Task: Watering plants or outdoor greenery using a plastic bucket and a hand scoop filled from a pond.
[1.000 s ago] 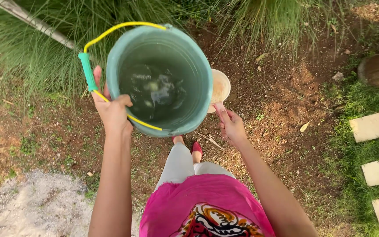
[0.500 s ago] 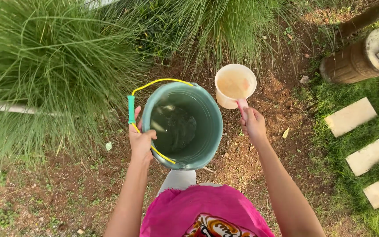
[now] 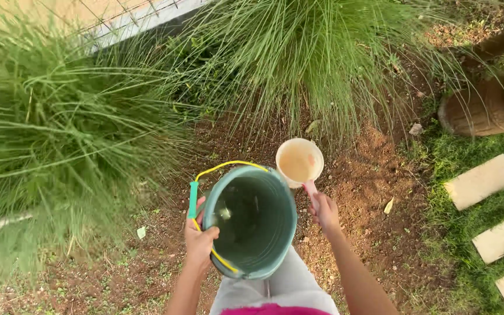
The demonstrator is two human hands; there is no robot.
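Note:
A green plastic bucket [image 3: 251,221] with a little water in the bottom hangs in front of me. My left hand [image 3: 199,240] grips its rim and the yellow wire handle with a green grip [image 3: 193,199]. My right hand [image 3: 324,213] is closed on the pink handle of a pale scoop mug [image 3: 299,161] filled with cloudy water. The mug is level and sits just right of the bucket's rim, above bare brown soil.
Tall clumps of long grass [image 3: 77,134] fill the left and top. A wire fence [image 3: 135,20] runs along the top left. A wooden stump [image 3: 488,108] stands at the right, with pale stepping stones [image 3: 480,181] in the lawn below it.
The view has tilted up toward the grass, so the bucket and mug sit lower in frame. The mug came out from behind the bucket's rim and is now held beside it.

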